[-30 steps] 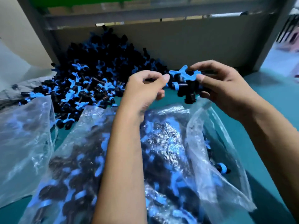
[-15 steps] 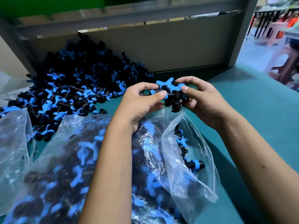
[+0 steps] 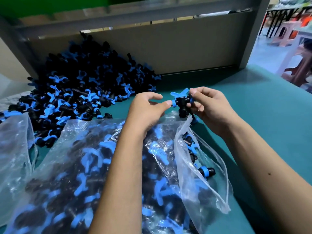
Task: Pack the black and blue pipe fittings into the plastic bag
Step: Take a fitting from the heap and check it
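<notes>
Far left, a second clear plastic bag (image 3: 15,146) is cut off by the frame edge; contents too blurred to tell. Behind it, a big heap of loose black and blue plastic pipe fittings (image 3: 87,88) fills the surface's back-left corner, banked vs. the grey-beige back panel (image 3: 185,46). Front-centre, the large clear plastic bag (image 3: 67,174) lies on its side, packed w/ fittings seen only as smears thru the film; its near end runs off the bottom edge. The left forearm crosses over it, hiding part of the bag.

Left hand (image 3: 148,108): thumb and forefinger pinch one end of a black tee fitting with blue wing handle (image 3: 181,103), held above the bag's mouth. Right hand (image 3: 212,108) grips the fitting's other side, fingers curled round it; that side is mostly hidden. The bag's mouth (image 3: 202,166) gapes toward the right, a few fittings visible inside.

Right of the hands, bare teal surface (image 3: 270,119) runs to its right edge. Beyond, blurred stools and floor.
</notes>
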A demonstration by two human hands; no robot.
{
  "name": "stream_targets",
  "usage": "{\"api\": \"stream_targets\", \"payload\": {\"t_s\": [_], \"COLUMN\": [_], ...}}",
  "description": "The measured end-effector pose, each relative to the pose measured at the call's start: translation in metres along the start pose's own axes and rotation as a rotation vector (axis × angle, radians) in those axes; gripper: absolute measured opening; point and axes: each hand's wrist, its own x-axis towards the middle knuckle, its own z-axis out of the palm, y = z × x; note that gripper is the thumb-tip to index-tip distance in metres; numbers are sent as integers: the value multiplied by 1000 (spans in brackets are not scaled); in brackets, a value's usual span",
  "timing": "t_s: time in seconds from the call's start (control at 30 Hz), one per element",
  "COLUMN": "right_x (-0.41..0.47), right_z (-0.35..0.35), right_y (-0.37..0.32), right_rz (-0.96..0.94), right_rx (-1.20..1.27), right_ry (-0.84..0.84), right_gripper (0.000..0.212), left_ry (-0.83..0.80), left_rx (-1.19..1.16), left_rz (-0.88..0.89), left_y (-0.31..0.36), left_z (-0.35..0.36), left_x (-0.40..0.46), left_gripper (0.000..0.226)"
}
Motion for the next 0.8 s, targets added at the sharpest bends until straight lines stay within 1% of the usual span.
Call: {"api": "stream_targets", "payload": {"t_s": [0.07,0.1,0.13,0.2,0.27,0.33,0.37,0.43,0.53,0.6,0.63,0.7,0.77,0.8], "right_x": [-4,-5,-7,-8,-9,-9,-9,-7,-5,-5,-5,-7,-9,-9], "right_z": [5,7,9,9,7,6,6,5,-3,-8,-8,-3,6,8], "right_y": [-4,-4,-5,-5,-5,-5,-5,-4,-5,-5,-5,-1,2,3], "right_rz": [-42,-61,-74,-92,-135,-182,-193,-185,-138,-114,-115,-140,-158,-162], "right_rx": [-4,0,19,37,-83,-242,-276,-264,-101,-17,-15,-81,-126,-127], "right_ry": [-62,-77,-94,-131,-140,-142,-150,-146,-48,-14,-24,-99,-165,-161], "right_gripper": [12,8,7,15,19,17,16,14,12,12,13,15,11,10], "left_ry": [-37,-45,-36,1,-1,-42,-57,-69,-22,4,6,-21,-47,-39], "left_rx": [-121,-175,-202,-217,-221,-225,-228,-239,-248,-228,-216,-204,-198,-191], "left_rz": [26,46,69,102,105,86,75,68,73,92,104,125,128,127], "left_y": [1,2,3,3,4,4,4,3,3,3,4,7,10,11], "left_z": [1,2,2,1,-1,-2,-3,-4,-11,-15,-15,-10,-4,-2], "left_x": [-2,-2,-2,-1,-1,-3,-4,-4,-2,-1,-1,-3,-7,-8], "left_gripper": [14,11,14,16,14,16,17,17,14,13,13,12,11,11]}}
